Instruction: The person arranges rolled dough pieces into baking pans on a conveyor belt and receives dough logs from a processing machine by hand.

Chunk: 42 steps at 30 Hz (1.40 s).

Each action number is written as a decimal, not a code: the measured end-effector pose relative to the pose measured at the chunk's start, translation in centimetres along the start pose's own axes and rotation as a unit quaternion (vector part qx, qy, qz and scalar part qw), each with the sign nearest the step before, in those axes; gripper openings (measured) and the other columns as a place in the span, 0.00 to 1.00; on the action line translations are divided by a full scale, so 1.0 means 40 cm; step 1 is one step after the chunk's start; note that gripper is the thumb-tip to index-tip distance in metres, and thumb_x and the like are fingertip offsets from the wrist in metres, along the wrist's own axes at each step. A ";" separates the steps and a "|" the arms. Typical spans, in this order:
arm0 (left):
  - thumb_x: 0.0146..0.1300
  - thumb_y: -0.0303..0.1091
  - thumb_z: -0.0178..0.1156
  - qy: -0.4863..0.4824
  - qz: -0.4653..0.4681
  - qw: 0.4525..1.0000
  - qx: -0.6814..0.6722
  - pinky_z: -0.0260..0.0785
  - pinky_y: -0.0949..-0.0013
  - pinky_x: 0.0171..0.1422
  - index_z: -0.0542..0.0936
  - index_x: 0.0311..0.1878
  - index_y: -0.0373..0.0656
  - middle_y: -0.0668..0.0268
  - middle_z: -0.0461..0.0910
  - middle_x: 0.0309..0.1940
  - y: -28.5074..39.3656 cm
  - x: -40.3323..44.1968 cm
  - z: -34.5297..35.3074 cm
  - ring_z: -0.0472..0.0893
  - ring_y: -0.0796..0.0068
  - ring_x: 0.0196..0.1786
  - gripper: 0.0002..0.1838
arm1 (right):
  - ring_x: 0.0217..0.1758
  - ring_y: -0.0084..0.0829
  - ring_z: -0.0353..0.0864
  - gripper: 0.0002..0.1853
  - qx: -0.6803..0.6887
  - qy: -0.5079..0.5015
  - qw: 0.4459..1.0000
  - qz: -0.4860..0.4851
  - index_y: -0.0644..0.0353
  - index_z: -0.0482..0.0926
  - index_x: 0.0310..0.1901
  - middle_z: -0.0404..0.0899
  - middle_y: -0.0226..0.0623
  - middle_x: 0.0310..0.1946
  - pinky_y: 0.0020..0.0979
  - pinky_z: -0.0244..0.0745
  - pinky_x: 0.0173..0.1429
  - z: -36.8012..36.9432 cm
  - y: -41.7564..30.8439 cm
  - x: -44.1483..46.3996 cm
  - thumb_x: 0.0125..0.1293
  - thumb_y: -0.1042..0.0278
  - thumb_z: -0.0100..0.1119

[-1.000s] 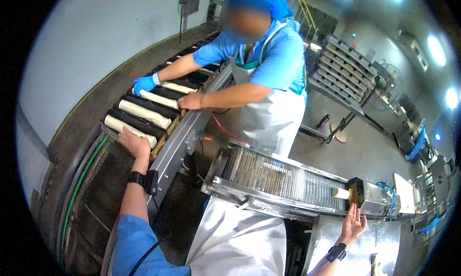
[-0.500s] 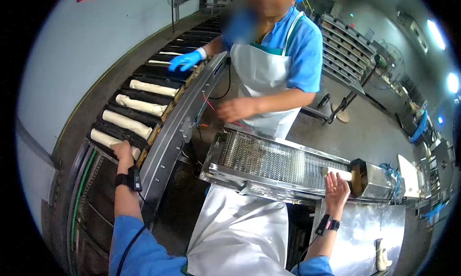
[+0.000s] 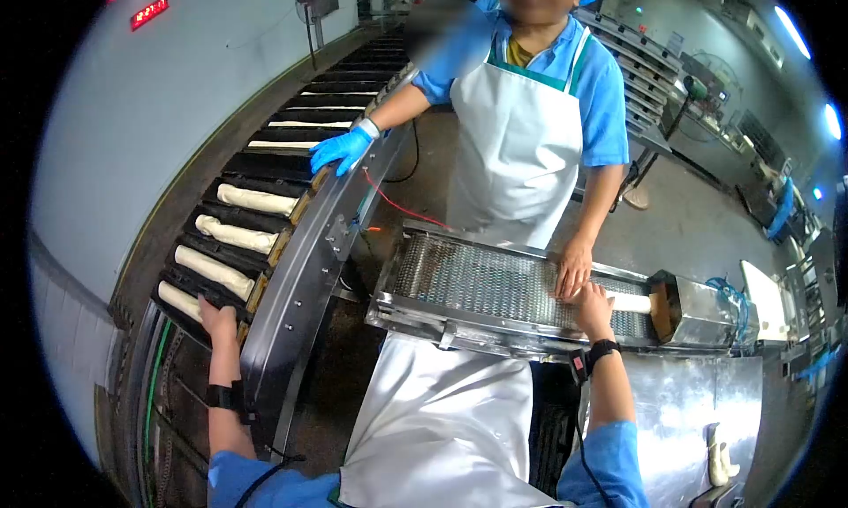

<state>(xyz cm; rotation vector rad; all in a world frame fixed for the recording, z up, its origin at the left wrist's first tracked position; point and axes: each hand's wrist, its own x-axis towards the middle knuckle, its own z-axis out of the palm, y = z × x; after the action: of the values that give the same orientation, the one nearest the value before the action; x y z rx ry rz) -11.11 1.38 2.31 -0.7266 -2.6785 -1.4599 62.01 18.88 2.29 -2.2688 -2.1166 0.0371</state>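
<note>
Long pale dough rolls lie in the dark trays of the conveyor (image 3: 305,243) on the left. My left hand (image 3: 218,321) is at the right end of the nearest dough roll (image 3: 179,301), its fingers bent over that end. On the mesh belt (image 3: 477,274), my right hand (image 3: 594,312) is closed at the left end of another dough roll (image 3: 631,303), which comes out of the metal outlet (image 3: 669,309). A co-worker's bare hand (image 3: 574,268) rests beside my right hand, close to touching it.
The co-worker (image 3: 521,128) stands across the mesh belt, with a blue-gloved hand (image 3: 343,150) on the conveyor's edge. Dough pieces (image 3: 720,459) lie on the metal table (image 3: 662,420) at the lower right. Stacked trays (image 3: 632,66) stand behind.
My right hand has moved from open beside the dough roll to closed at its end. The co-worker's bare hand has come down onto the mesh belt, and the gloved hand has moved to the conveyor's edge.
</note>
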 end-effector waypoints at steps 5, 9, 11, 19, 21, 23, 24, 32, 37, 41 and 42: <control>0.50 0.19 0.53 0.024 0.124 0.992 -0.017 0.43 0.54 0.79 0.55 0.74 0.36 0.32 0.47 0.72 0.149 0.011 0.064 0.48 0.36 0.76 0.43 | 0.62 0.49 0.72 0.30 -0.029 0.002 0.997 -0.065 0.54 0.70 0.64 0.74 0.45 0.57 0.53 0.65 0.66 0.049 -0.003 0.024 0.56 0.71 0.59; 0.53 0.19 0.52 0.014 -0.147 0.989 -0.016 0.54 0.54 0.75 0.52 0.74 0.36 0.31 0.51 0.70 -0.006 0.137 0.143 0.55 0.36 0.72 0.42 | 0.58 0.49 0.73 0.30 0.012 0.013 0.996 -0.087 0.62 0.69 0.61 0.77 0.46 0.50 0.48 0.70 0.61 -0.003 -0.008 -0.011 0.52 0.76 0.58; 0.53 0.20 0.53 0.016 -0.184 0.980 -0.068 0.55 0.54 0.74 0.52 0.74 0.35 0.31 0.53 0.68 -0.029 0.124 0.127 0.57 0.37 0.71 0.42 | 0.59 0.48 0.73 0.30 0.037 0.039 0.994 -0.095 0.63 0.68 0.60 0.76 0.45 0.51 0.48 0.69 0.62 -0.005 -0.026 -0.032 0.52 0.76 0.59; 0.51 0.21 0.57 -0.032 -0.249 0.949 -0.191 0.62 0.54 0.69 0.51 0.72 0.30 0.34 0.63 0.62 0.004 0.079 0.079 0.64 0.41 0.67 0.44 | 0.75 0.60 0.50 0.47 0.152 0.131 0.977 -0.069 0.76 0.45 0.71 0.47 0.66 0.72 0.48 0.48 0.77 0.023 -0.070 -0.137 0.52 0.77 0.61; 0.51 0.21 0.58 -0.062 -0.268 0.939 -0.204 0.63 0.54 0.68 0.50 0.72 0.29 0.34 0.65 0.61 0.049 0.039 0.059 0.66 0.42 0.66 0.44 | 0.76 0.61 0.48 0.47 0.098 0.132 0.985 -0.057 0.77 0.44 0.71 0.45 0.67 0.73 0.47 0.47 0.78 0.032 -0.041 -0.152 0.56 0.72 0.64; 0.50 0.22 0.59 -0.072 -0.253 0.954 -0.144 0.65 0.54 0.67 0.50 0.72 0.28 0.35 0.67 0.60 0.110 -0.001 0.045 0.68 0.43 0.65 0.45 | 0.77 0.60 0.47 0.46 0.101 0.119 0.987 -0.048 0.79 0.46 0.71 0.45 0.68 0.73 0.48 0.45 0.79 0.036 -0.009 -0.170 0.61 0.64 0.63; 0.49 0.21 0.60 -0.009 -0.167 0.986 -0.022 0.60 0.54 0.71 0.53 0.71 0.29 0.36 0.66 0.62 0.144 -0.025 0.045 0.66 0.44 0.66 0.44 | 0.77 0.60 0.46 0.46 0.111 0.111 0.987 -0.032 0.79 0.47 0.70 0.46 0.68 0.72 0.48 0.44 0.79 0.026 0.001 -0.181 0.62 0.61 0.63; 0.55 0.16 0.58 -0.120 0.338 0.929 0.088 0.49 0.53 0.79 0.63 0.70 0.43 0.53 0.60 0.71 0.328 -0.137 0.135 0.57 0.49 0.75 0.37 | 0.77 0.62 0.45 0.44 0.091 0.056 0.989 0.101 0.79 0.50 0.70 0.48 0.70 0.72 0.46 0.44 0.79 0.011 0.137 -0.266 0.66 0.54 0.60; 0.58 0.22 0.59 -0.183 0.414 0.884 0.115 0.51 0.52 0.78 0.66 0.69 0.41 0.49 0.61 0.70 0.373 -0.115 0.235 0.57 0.45 0.74 0.33 | 0.78 0.60 0.42 0.47 0.064 -0.089 0.979 0.170 0.72 0.45 0.73 0.44 0.64 0.74 0.53 0.42 0.79 0.072 0.237 -0.354 0.69 0.40 0.50; 0.60 0.36 0.63 -0.142 0.335 0.926 0.105 0.49 0.51 0.77 0.64 0.69 0.35 0.40 0.59 0.70 0.370 -0.011 0.300 0.56 0.41 0.74 0.35 | 0.79 0.58 0.38 0.43 0.006 -0.099 0.953 0.288 0.61 0.43 0.76 0.39 0.56 0.77 0.67 0.40 0.73 0.034 0.167 -0.441 0.72 0.37 0.38; 0.60 0.40 0.63 -0.130 0.249 0.956 0.083 0.48 0.50 0.78 0.63 0.69 0.33 0.37 0.58 0.69 0.368 0.025 0.321 0.56 0.40 0.74 0.37 | 0.80 0.57 0.37 0.42 -0.003 -0.101 0.949 0.300 0.58 0.41 0.77 0.37 0.53 0.78 0.70 0.39 0.72 0.037 0.169 -0.448 0.72 0.36 0.36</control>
<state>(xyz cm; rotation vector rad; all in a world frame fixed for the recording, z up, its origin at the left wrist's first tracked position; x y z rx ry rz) -3.42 18.75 6.95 -1.5275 -2.4664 -1.0608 67.42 0.55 0.37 -2.9243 -1.4002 0.2890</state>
